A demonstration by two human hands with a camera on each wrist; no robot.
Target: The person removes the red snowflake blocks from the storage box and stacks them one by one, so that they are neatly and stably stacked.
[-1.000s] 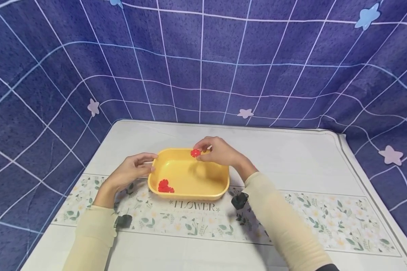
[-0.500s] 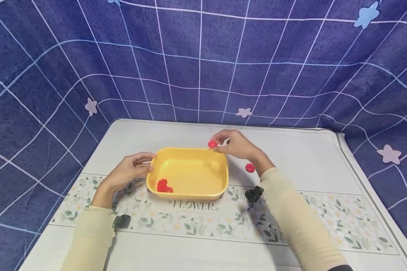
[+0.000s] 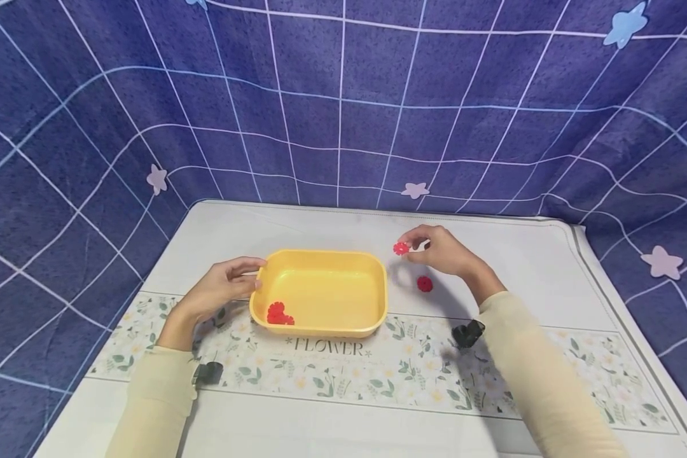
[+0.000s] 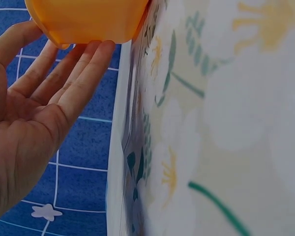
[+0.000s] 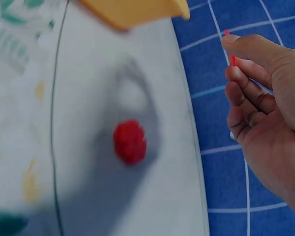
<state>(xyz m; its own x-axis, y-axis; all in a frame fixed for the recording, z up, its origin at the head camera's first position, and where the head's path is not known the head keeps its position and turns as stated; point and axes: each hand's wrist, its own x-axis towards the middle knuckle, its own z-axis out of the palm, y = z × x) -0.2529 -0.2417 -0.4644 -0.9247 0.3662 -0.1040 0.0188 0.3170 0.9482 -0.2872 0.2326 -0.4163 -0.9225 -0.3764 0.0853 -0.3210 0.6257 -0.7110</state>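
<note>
A yellow tray [image 3: 320, 332] sits on the table, with several red flower-shaped discs [image 3: 276, 313] heaped in its near left corner. My left hand [image 3: 214, 289] touches the tray's left end; in the left wrist view its fingers [image 4: 83, 81] are mostly straight against the outer wall. Right of the tray and above the table, my right hand [image 3: 441, 250] pinches a red flower-shaped disc [image 3: 401, 249] between thumb and fingers. Beneath that hand, another red disc [image 3: 425, 284] lies on the table. The right wrist view shows the held disc [image 5: 233, 60] edge-on, partly hidden by fingers.
The white table cover [image 3: 343, 416] carries a printed floral band with the word FLOWER. A blue grid-patterned curtain [image 3: 343, 114] with star shapes surrounds the back and sides. Each wrist wears a black camera, such as the right one [image 3: 468, 333].
My right hand has moved right with the red disc, from over the tray to beyond its right side. The disc on the table has come into view. My left hand stays at the tray.
</note>
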